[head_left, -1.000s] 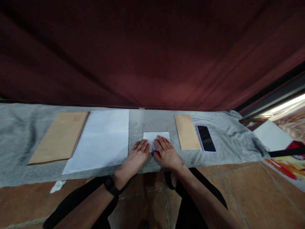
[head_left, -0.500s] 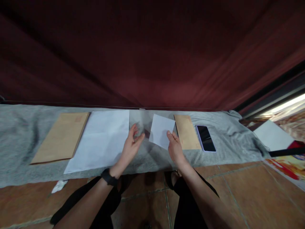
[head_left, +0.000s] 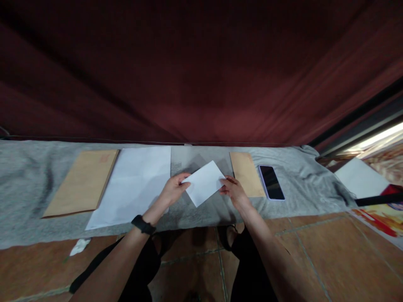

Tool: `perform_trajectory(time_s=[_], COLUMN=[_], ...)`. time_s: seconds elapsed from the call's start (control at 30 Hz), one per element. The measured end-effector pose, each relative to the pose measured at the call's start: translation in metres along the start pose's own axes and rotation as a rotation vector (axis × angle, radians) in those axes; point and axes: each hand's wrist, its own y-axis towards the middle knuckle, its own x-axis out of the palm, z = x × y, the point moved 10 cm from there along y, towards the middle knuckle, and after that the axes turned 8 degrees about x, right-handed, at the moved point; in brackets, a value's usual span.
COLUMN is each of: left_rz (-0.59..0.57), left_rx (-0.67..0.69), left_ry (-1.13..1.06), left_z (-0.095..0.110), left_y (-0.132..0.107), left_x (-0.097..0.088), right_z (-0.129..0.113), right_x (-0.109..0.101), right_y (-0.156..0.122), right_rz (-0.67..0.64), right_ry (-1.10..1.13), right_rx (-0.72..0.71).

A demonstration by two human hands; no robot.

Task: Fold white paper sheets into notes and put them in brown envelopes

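Note:
A small white piece of paper [head_left: 204, 183], perhaps folded, is held over the grey cloth between my two hands. My left hand [head_left: 174, 188] pinches its left corner, thumb on top. At the opposite corner, my right hand [head_left: 234, 191] grips it between thumb and fingers. Left of my left hand lies a pile of large white paper sheets [head_left: 135, 180]. Just beyond my right hand is a brown envelope [head_left: 248, 174], lying flat on the cloth.
Brown envelopes [head_left: 82, 180] are stacked at the left, against the white sheets. A phone [head_left: 271, 182] with a dark screen lies at the right. The grey cloth [head_left: 302, 184] ends above a tiled floor [head_left: 315, 251]. Behind it hangs a dark red curtain [head_left: 201, 84].
My left hand was open and apart from the paper; now it grips the left corner. The small white paper has turned sideways and come slightly nearer to me.

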Motion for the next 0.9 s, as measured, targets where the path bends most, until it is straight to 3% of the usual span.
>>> perform_trajectory(time_s=[0.17, 0.3, 0.5, 0.8, 0.9], left_rz=[0.089, 0.162, 0.127, 0.128, 0.081], left_rx=[-0.024, 0.043, 0.112, 0.281, 0.374], left_ry=[0.074, 0.291, 0.562, 0.778, 0.878], left_z=[-0.009, -0.007, 0.002, 0.02, 0.03], left_y=[0.005, 0.005, 0.006, 0.004, -0.008], left_x=[-0.011, -0.013, 0.001, 0.011, 0.031], right_z=[0.011, 0.026, 0.028, 0.011, 0.006], right_x=[-0.001, -0.001, -0.003, 0.003, 0.006], right_y=[-0.001, -0.005, -0.01, -0.019, -0.023], right_rz=[-0.084, -0.122, -0.119, -0.073, -0.05], right_ry=[-0.457, -0.633, -0.81, -1.237, -1.333], right_rx=[0.066, 0.133, 0.136, -0.004, -0.034])
